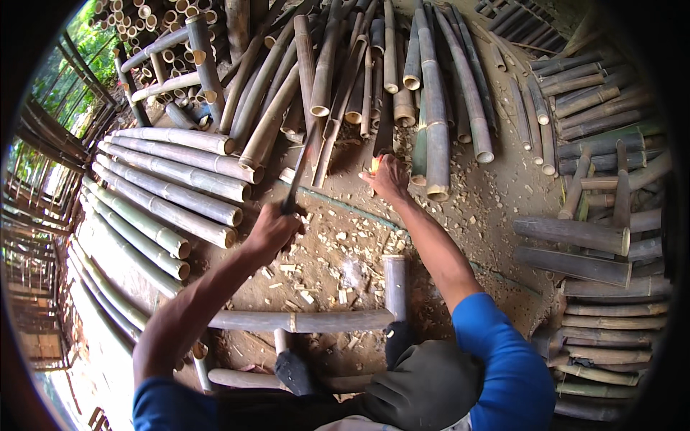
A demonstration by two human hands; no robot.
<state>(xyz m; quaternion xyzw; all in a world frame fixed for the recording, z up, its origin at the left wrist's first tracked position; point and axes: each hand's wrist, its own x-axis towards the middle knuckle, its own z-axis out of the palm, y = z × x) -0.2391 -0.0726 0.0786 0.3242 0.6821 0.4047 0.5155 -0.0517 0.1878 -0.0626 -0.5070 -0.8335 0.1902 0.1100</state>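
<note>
My left hand [272, 231] is closed around the dark handle of a long, narrow blade [297, 176]. The blade points up and away toward bamboo poles at the back; motion smears its far end, and its exact kind is unclear. Farther out and to the right, my right hand [389, 178] grips an orange-handled tool [376, 164]. A dark, broad blade [384, 133] seems to extend from it between the poles. Right beside that hand, a thick bamboo pole [435, 136] lies with its cut end toward me. A split bamboo piece [330, 147] rests between both hands.
Bamboo poles [183, 172] lie in a row on the left. Cut bamboo lengths [575, 233] are stacked on the right. Wood chips [345, 276] litter the dirt floor, crossed by a green strip [352, 206]. A low bamboo rail [302, 321] stands before me, near my dark-covered feet.
</note>
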